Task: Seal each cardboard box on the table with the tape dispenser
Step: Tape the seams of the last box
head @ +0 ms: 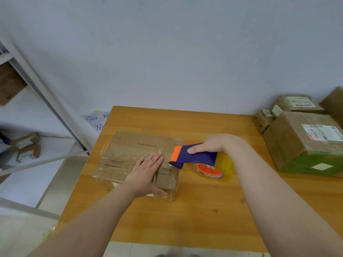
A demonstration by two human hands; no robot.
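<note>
Fingers (156, 158) of the left hand (146, 172) lie straight, pressing flat on the right half of the cardboard box (130, 143). The box sits left of centre on the table (185, 210), its long axis running left to right. The right hand (210, 145) curls round the tape dispenser (194, 156) just off the box's right edge, the dispenser's nose at that edge. Glossy tape (128, 153) appears to run along the box top. The strip probably ends over that right edge, nearest the right hand. Labelled boxes (297, 141) stand well apart, far right.
</note>
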